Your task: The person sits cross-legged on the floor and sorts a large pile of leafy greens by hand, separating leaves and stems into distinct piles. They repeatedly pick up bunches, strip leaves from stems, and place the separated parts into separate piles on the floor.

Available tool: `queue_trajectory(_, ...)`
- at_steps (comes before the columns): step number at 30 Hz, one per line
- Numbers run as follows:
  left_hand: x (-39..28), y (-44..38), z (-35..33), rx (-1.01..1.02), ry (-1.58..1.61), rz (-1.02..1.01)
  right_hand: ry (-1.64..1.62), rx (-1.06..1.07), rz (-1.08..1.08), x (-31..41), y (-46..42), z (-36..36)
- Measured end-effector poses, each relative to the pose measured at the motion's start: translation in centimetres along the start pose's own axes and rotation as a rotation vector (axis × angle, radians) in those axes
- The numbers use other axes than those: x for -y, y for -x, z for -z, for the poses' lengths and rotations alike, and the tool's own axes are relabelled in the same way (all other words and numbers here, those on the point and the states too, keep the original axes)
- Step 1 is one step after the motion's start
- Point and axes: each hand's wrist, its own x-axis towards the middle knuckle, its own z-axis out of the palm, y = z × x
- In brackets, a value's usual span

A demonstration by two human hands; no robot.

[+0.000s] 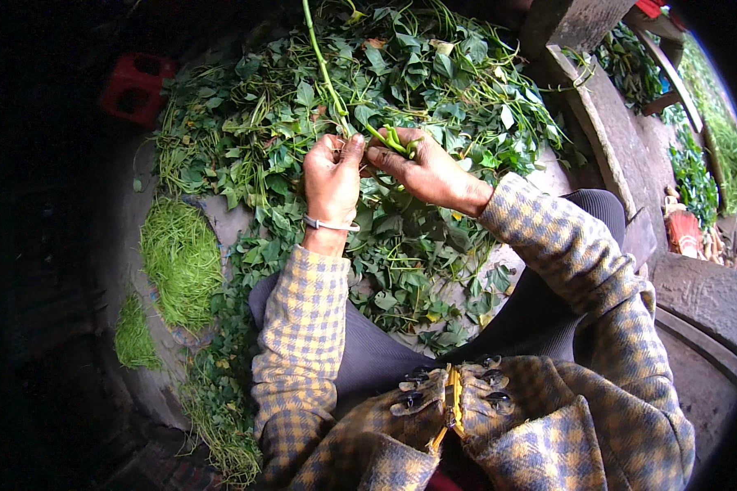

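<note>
My left hand [335,178] pinches the lower end of a long green vine stem [319,58] between thumb and fingers. From there the stem runs up past the top edge of the picture. My right hand [427,166] is closed around a small bunch of short green stalks [396,142], their ends sticking out above the thumb. Both hands nearly touch, over a broad heap of leafy vines [270,135] spread on the floor in front of my legs. What the right fingertips touch beneath the left thumb is partly hidden.
At left lie a pile of stripped green stalks [181,264] and a smaller pile [135,334]. A red plastic stool [138,89] stands at the far left. On the right are a wooden doorframe [596,123] and a broom [683,233], with more greens [694,178] beyond.
</note>
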Motion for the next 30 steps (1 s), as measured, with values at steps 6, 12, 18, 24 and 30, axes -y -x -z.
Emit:
queue_trajectory(6,-0.6,-1.6,1.2,-0.028,-0.152,-0.102,0.362,0.184,0.040,1.4,0.8,1.3)
queue_trajectory(12,-0.9,-0.4,1.8,0.146,0.108,0.113,0.236,0.014,-0.003,-0.7,-0.4,3.7)
queue_trajectory(18,-1.0,0.3,1.9,0.298,0.186,0.172,0.327,0.065,-0.035,-1.6,-0.4,3.2)
queue_trajectory(24,-0.9,1.4,1.8,0.315,-0.008,0.134,0.318,0.023,0.024,-1.4,-0.5,3.0)
queue_trajectory(30,-1.0,1.4,1.6,0.350,0.097,0.232,0.441,0.104,-0.017,-1.0,-0.4,3.1)
